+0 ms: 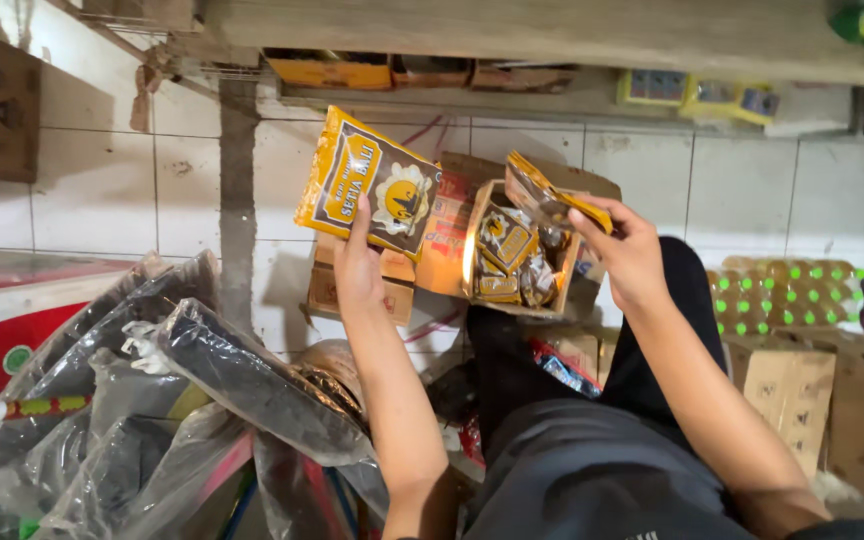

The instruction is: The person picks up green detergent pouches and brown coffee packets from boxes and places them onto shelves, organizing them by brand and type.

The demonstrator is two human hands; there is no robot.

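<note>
The left hand (357, 262) holds up a flat yellow and black packet (367, 182). Its fingers are closed on the packet's bottom edge. The right hand (630, 250) grips a second, shiny packet (550, 197) of the same kind, pinched tight by one end. This packet hangs just above an open cardboard box (522, 255). More small packets (505, 262) lie inside the box. The box sits between the two hands, a bit farther away. On the near left lie dark bundles in clear plastic bags (222, 370). Far to the right stand bottles with green caps (777, 295). White wall tiles (102, 190) are behind everything.
</note>
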